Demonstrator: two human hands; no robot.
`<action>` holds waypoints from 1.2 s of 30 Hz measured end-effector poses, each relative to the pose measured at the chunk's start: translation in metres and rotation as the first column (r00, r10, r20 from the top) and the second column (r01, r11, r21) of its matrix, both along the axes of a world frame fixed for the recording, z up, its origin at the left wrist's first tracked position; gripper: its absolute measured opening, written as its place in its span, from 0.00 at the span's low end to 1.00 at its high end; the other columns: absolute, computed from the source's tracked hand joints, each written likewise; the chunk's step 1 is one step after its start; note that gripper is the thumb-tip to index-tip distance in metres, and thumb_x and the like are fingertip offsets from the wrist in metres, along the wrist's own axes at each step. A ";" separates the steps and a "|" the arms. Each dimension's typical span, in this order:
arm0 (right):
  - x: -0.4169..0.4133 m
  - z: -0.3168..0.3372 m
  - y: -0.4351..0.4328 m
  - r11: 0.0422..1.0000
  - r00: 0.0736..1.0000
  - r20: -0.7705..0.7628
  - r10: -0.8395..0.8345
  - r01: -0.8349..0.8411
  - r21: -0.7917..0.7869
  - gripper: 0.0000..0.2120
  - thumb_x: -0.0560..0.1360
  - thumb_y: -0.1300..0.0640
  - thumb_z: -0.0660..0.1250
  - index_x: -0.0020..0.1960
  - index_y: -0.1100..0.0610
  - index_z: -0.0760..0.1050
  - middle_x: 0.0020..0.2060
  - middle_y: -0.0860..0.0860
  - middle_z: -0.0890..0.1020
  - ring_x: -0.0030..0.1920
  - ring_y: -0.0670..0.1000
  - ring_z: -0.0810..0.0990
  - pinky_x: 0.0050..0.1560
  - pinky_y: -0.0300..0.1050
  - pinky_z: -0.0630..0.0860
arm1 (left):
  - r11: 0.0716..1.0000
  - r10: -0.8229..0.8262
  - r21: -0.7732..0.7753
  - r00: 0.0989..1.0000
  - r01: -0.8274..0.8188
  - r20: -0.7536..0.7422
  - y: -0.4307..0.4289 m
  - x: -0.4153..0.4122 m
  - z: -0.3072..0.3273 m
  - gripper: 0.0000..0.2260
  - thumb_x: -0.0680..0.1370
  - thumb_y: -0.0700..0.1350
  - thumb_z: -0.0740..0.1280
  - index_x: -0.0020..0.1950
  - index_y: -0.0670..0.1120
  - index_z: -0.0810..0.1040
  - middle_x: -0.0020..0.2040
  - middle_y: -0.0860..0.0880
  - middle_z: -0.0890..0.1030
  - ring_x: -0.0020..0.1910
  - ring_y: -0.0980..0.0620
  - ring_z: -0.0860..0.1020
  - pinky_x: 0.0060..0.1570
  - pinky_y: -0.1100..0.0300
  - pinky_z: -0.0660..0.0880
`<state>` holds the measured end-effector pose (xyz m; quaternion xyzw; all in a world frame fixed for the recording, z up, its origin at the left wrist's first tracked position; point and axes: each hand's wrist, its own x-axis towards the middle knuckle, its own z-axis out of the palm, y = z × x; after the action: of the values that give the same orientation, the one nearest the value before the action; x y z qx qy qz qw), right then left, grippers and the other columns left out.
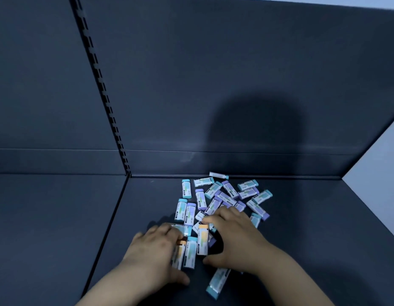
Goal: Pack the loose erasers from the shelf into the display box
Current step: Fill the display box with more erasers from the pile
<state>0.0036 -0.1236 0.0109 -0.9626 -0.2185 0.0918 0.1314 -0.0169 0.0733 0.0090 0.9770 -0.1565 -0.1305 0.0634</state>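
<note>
Head view, looking down on a dark shelf (59, 217).

(a) Erasers (227, 197): a loose heap of small sleeved blocks with teal, purple or orange caps, lying flat at mixed angles on the right section of the shelf, near its back edge. Many overlap or touch. One eraser (218, 175) lies right against the foot of the back panel (235, 85). A teal one (186, 188) lies just apart on the heap's left edge.

(b) Left grip (156, 250): palm down at the near left edge of the heap. Its fingers are laid out over two or three erasers, among them an orange-capped one (180, 253), and its thumb is spread onto the bare shelf. The fingers are blurred, and none is seen curled round an eraser.

(c) Right grip (233, 239): palm down and arched over the near right of the heap, fingers and thumb spread wide. It encloses nothing. A second orange-capped eraser (202, 239) lies in the gap between its forefinger and thumb. A long teal-capped eraser (217, 281) lies nearest the viewer, partly under this wrist.

(d) Surroundings: a slotted upright (103, 96) divides the back panel, and a seam (108, 235) continues from its foot across the shelf. A broad shadow (257, 133) falls on the panel above the heap. A pale wall (379, 162) shows at far right.
</note>
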 end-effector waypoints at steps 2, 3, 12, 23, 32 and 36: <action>-0.001 -0.001 0.004 0.999 1.000 0.028 -0.001 0.002 -0.038 0.36 0.66 0.37 0.69 0.70 0.46 0.62 0.61 0.45 0.65 0.64 0.48 0.60 0.65 0.43 0.55 | 1.000 0.011 -0.004 1.000 -0.011 0.005 0.002 -0.001 0.000 0.35 0.66 0.66 0.69 0.69 0.59 0.62 0.67 0.58 0.65 0.68 0.56 0.63 0.61 0.59 0.61; -0.002 -0.002 0.006 0.999 0.999 0.043 -0.005 0.008 -0.051 0.36 0.66 0.37 0.69 0.69 0.46 0.62 0.61 0.45 0.65 0.64 0.48 0.60 0.66 0.44 0.56 | 1.000 0.017 -0.011 1.000 -0.017 0.004 0.002 -0.002 0.000 0.34 0.66 0.66 0.69 0.68 0.59 0.63 0.66 0.58 0.66 0.67 0.57 0.63 0.61 0.59 0.61; -0.010 -0.005 0.004 0.999 0.995 0.092 0.038 -0.036 -0.019 0.33 0.66 0.36 0.68 0.67 0.45 0.66 0.59 0.44 0.67 0.62 0.48 0.62 0.63 0.43 0.58 | 0.999 0.020 0.041 1.000 -0.020 -0.004 0.008 -0.008 0.002 0.32 0.67 0.62 0.70 0.68 0.61 0.62 0.66 0.60 0.65 0.67 0.57 0.63 0.62 0.58 0.62; -0.018 -0.005 -0.002 0.990 0.995 -0.001 0.095 -0.095 0.108 0.32 0.65 0.34 0.68 0.67 0.41 0.65 0.55 0.41 0.65 0.61 0.45 0.61 0.61 0.39 0.58 | 0.985 0.171 -0.034 0.973 -0.167 0.157 0.005 -0.023 -0.002 0.32 0.64 0.67 0.69 0.65 0.60 0.66 0.61 0.61 0.68 0.63 0.59 0.67 0.58 0.61 0.62; -0.018 0.004 0.039 0.904 0.991 -0.109 0.081 -0.027 0.427 0.32 0.63 0.42 0.75 0.64 0.37 0.67 0.46 0.35 0.68 0.49 0.35 0.69 0.50 0.30 0.67 | 0.957 0.211 -0.260 0.918 -0.125 0.337 0.053 -0.039 0.003 0.29 0.57 0.72 0.60 0.54 0.61 0.71 0.46 0.62 0.75 0.44 0.60 0.77 0.39 0.64 0.69; -0.023 0.004 0.083 0.882 0.990 -0.113 0.089 -0.026 0.470 0.30 0.64 0.43 0.75 0.61 0.31 0.63 0.43 0.40 0.69 0.45 0.36 0.69 0.45 0.32 0.65 | 0.947 0.220 -0.295 0.922 -0.125 0.318 0.097 -0.043 0.005 0.29 0.58 0.72 0.60 0.55 0.61 0.69 0.45 0.63 0.75 0.44 0.60 0.77 0.38 0.66 0.66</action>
<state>-0.0191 -0.0403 0.0152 -0.8875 -0.2534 0.1033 0.3707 -0.0604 0.1706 0.0143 0.9768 -0.0941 0.0722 0.1784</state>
